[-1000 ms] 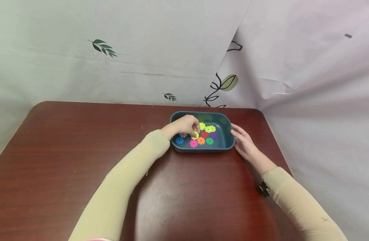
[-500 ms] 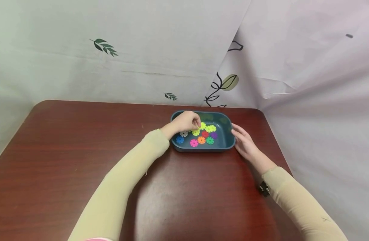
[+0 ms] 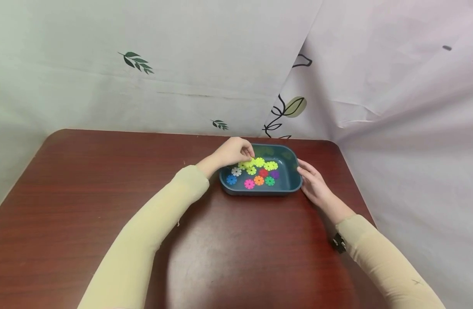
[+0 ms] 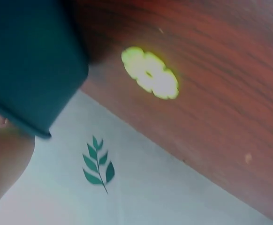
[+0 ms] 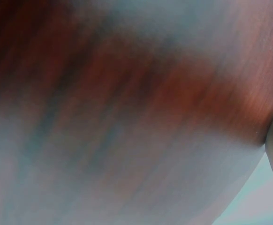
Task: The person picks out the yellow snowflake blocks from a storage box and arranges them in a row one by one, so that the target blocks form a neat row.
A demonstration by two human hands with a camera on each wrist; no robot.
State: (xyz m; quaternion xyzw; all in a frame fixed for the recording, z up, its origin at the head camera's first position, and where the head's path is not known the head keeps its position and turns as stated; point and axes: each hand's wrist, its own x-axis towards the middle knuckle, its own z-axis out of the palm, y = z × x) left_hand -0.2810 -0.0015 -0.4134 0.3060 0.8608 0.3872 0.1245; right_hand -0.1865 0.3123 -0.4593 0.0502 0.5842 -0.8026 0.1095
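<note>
A dark blue-green plastic bin (image 3: 290,184) stands near the table's far edge. Inside it lie several flower-shaped slotted discs: yellow ones (image 3: 259,162), a white disc (image 3: 236,171), a blue disc (image 3: 231,180), a pink disc (image 3: 249,184), an orange disc (image 3: 258,180), a green disc (image 3: 269,181), a red disc (image 3: 263,172) and a purple disc (image 3: 275,174). Over the bin's left side, my left hand (image 3: 233,151) appears to pinch a yellow disc; its fingertips partly cover it. My right hand (image 3: 315,184) rests its fairly straight fingers against the bin's right wall.
In the left wrist view, one yellow disc (image 4: 150,74) appears on the brown table (image 4: 221,93) beside the bin. A printed cloth (image 3: 190,64) hangs behind the table, and another white cloth (image 3: 406,141) hangs on the right. The right wrist view is mostly blurred tabletop.
My left hand has risen from the middle discs towards the bin's back left, uncovering the white disc and more yellow ones. The right hand and the bin stay in place.
</note>
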